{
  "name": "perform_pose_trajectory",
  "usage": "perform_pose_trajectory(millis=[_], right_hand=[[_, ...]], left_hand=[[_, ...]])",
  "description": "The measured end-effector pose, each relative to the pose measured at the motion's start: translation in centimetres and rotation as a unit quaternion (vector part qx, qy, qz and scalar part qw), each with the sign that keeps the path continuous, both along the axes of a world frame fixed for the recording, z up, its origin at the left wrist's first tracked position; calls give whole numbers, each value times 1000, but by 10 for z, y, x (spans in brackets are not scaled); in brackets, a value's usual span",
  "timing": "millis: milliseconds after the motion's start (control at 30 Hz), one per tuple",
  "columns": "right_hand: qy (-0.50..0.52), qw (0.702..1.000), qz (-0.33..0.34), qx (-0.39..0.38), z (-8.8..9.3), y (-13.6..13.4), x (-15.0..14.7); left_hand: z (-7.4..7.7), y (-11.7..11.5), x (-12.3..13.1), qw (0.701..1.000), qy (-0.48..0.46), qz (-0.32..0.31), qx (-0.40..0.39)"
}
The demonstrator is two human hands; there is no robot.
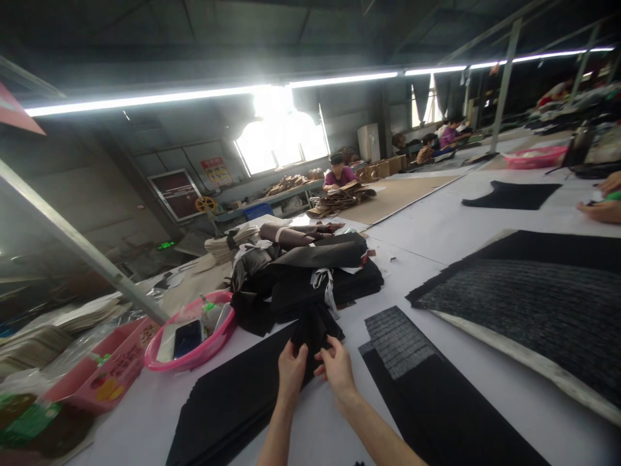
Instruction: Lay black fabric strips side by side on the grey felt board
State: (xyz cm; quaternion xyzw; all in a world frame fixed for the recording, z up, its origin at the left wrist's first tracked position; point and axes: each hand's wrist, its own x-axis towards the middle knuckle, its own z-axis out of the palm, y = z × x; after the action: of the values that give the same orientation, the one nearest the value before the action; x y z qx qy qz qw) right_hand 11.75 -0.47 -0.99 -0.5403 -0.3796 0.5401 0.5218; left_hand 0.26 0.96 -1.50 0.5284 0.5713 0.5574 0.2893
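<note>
My left hand (292,369) and my right hand (337,369) pinch the near edge of a black fabric piece (313,329), which is bent up between them. Under and left of my hands lies a stack of black fabric panels (233,388). To the right is another long black fabric stack (451,414), with a grey textured piece (400,340) across its far end. Just beyond my hands sits a pile of dark cut fabric (325,278), bundled with a white strip (326,285).
A pink basin (226,336) at the left holds a phone (188,338) and a green-capped bottle. Beside it stands a pink box (109,372). A large fanned black stack (533,291) spreads at the right, near another person's hands (604,206). A co-worker (339,173) sits farther back.
</note>
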Motion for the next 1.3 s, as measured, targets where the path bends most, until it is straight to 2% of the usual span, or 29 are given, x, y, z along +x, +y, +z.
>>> perform_pose_trajectory(millis=[200, 600, 833, 900, 1067, 1300], right_hand=[[12, 999, 27, 44, 1, -7, -8], [52, 997, 47, 14, 5, -9, -20], [55, 997, 51, 27, -2, -9, -22], [48, 998, 20, 35, -3, -8, -17], [48, 992, -106, 40, -1, -10, -5], [136, 985, -107, 3, 14, -11, -9]], left_hand=[[3, -1, 1, 1000, -5, -6, 1], [10, -6, 2, 1000, -7, -12, -8], [9, -4, 5, 1000, 4, 3, -14], [6, -2, 6, 1000, 6, 15, -11], [2, 3, 5, 1000, 5, 12, 5], [2, 1, 4, 1000, 2, 14, 8]])
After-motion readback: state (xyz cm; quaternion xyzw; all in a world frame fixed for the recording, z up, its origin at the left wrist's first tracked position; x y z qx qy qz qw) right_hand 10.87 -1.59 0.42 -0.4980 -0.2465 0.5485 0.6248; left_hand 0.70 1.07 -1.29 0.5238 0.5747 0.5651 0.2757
